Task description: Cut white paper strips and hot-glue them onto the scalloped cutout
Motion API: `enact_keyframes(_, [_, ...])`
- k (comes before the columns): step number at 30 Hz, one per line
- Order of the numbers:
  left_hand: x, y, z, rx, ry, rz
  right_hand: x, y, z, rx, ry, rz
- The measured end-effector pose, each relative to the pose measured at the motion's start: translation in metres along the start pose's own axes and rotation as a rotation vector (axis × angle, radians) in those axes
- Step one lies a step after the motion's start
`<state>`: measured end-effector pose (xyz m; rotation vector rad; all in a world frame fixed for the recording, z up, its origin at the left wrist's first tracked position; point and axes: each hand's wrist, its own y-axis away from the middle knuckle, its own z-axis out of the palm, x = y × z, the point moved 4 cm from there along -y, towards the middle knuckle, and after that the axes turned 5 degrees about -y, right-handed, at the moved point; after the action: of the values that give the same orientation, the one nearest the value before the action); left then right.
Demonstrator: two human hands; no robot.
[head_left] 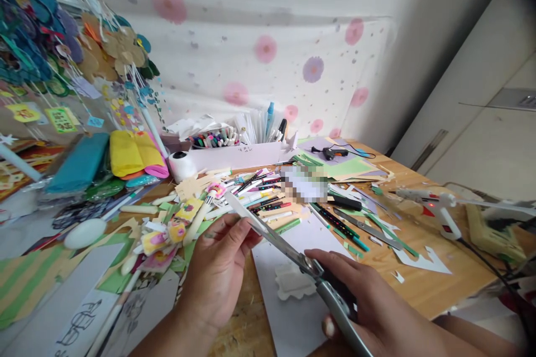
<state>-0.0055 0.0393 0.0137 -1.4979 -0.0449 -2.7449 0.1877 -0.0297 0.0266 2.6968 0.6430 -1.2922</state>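
Note:
My right hand (372, 290) is wrapped round the grey and black handles of a pair of scissors (288, 246), whose blades point up and left. Between the thumb and fingers of my left hand (224, 268) is a narrow white paper strip (238, 204). The blades reach to the strip right at my left fingertips; whether they close on it I cannot tell. Below the scissors, a white scalloped paper piece (293, 283) lies on a pale lilac sheet (274, 312).
Markers, pencils and paper scraps (268, 201) lie heaped beyond my hands. A white glue gun (439, 209) with a cord stands at right, near a utility knife (368, 227). A black glue gun (335, 153) lies at the back, beside a pen box (238, 156). Paper flowers (161, 240) lie left.

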Motion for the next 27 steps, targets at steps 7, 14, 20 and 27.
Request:
enact_keyframes(7, [0.001,0.002,0.000,0.016,0.005,-0.001,0.002,-0.001,0.001,-0.017,-0.018,0.010])
enact_keyframes(14, [0.001,0.001,0.002,0.042,0.055,0.025,0.007,0.000,0.002,-0.009,0.008,0.019])
enact_keyframes(20, [0.000,0.000,0.003,0.025,0.058,0.024,0.012,0.001,0.003,-0.015,0.018,0.036])
enact_keyframes(27, [0.002,0.001,0.004,0.004,0.075,0.022,0.016,0.003,0.002,0.011,0.074,0.030])
